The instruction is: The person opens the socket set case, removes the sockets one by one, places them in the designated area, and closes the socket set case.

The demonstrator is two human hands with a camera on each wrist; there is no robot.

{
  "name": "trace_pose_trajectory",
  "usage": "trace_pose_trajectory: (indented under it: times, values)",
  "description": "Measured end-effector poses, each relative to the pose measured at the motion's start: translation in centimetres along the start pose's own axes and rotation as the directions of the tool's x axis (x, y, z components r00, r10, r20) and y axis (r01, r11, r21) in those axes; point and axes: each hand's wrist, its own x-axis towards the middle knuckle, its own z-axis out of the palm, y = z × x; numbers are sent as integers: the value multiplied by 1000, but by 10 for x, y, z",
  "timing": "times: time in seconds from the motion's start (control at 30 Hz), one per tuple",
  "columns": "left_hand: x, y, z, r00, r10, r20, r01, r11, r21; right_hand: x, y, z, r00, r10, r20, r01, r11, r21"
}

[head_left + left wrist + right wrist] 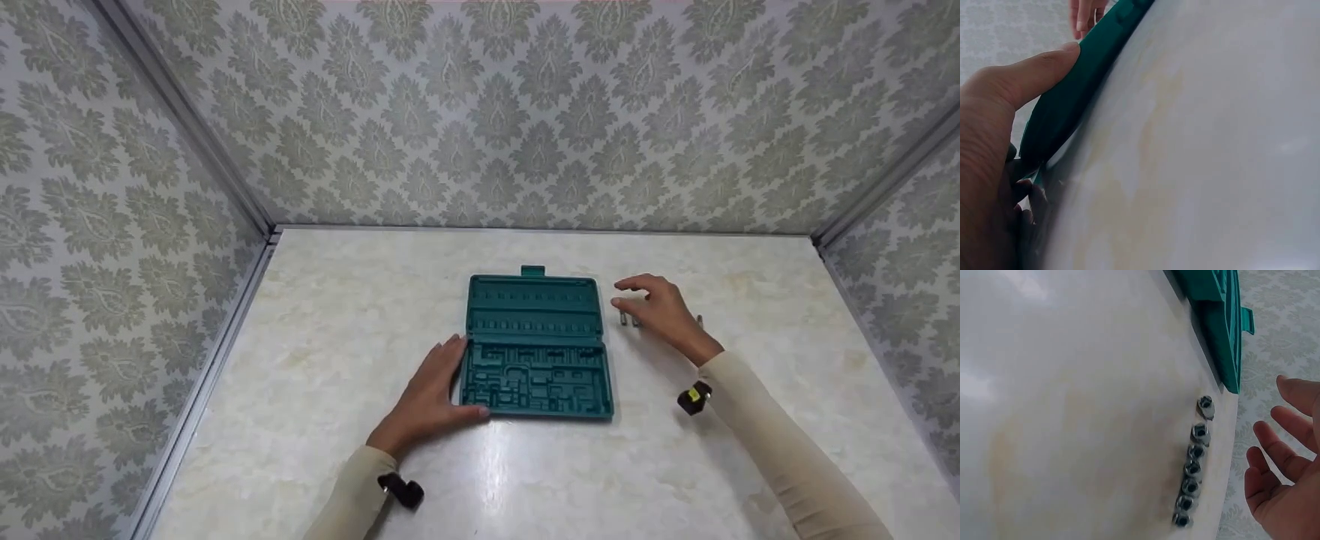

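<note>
An opened green plastic socket case (536,379) lies on the table, its moulded slots bare and its lid tilted back behind. My left hand (431,394) holds the near-left corner, thumb at the front edge and fingers along the left side. In the left wrist view the thumb (1044,73) presses the case's edge (1072,95). Right of the case, my right hand (660,311) hovers with loosely bent fingers, thumb and forefinger apart, holding nothing. A row of several metal sockets (1192,468) stands below it; in the head view the hand hides most of them.
The pale marbled table (337,300) carries the case and sockets. Patterned panels (487,112) enclose the back and both sides, with metal frame posts (187,112) at the corners. A latch tab (532,270) sticks out from the lid's far edge.
</note>
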Motion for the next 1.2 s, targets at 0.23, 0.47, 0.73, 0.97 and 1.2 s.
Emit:
trace_pose_trajectory:
  times: [0.23,0.47,0.73,0.97,1.2]
  values:
    - [2,3,5,999,41,-13,-41,999,10,11,1,10,998,-6,55,5,1000,17]
    - [-1,7,6,1000,-2,-9,2,1000,23,22,5,22,996,-19,90,19,1000,0]
    - [-3,5,6,1000,-2,-16,3,1000,29,29,9,30,996,-22,81,22,1000,-9]
    - [-3,4,4,1000,10,-17,-9,1000,23,37,7,35,998,-5,69,7,1000,-23]
    - [-2,0,2,999,18,-36,-17,1000,14,45,0,39,999,10,38,-9,1000,-17]
